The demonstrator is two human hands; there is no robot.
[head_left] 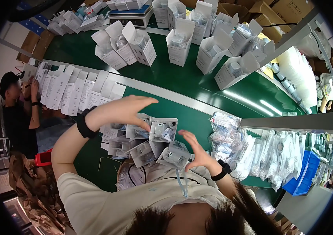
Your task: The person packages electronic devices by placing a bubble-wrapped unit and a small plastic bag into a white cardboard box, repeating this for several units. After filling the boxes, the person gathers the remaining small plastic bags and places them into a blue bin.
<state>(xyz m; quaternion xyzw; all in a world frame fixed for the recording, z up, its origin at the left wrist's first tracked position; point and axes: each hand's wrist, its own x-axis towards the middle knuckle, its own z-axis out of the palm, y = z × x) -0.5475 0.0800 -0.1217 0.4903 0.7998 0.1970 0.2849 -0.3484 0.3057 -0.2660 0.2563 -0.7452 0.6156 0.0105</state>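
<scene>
What sits inside the open white cartons (156, 141) is hard to make out — perhaps small bagged parts. They cluster on the green bench (174, 78) between both hands. Left hand (125, 109) and right hand (197, 150) hover open above them — neither grips anything.

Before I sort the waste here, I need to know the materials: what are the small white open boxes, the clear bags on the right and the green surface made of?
The small white open boxes look like thin matt cardboard, with creased, standing flaps. The clear bags seem soft plastic film, crinkled and glinting. The green surface looks like a smooth, glossy belt, likely rubber or plastic, mirroring the lamps.
</scene>
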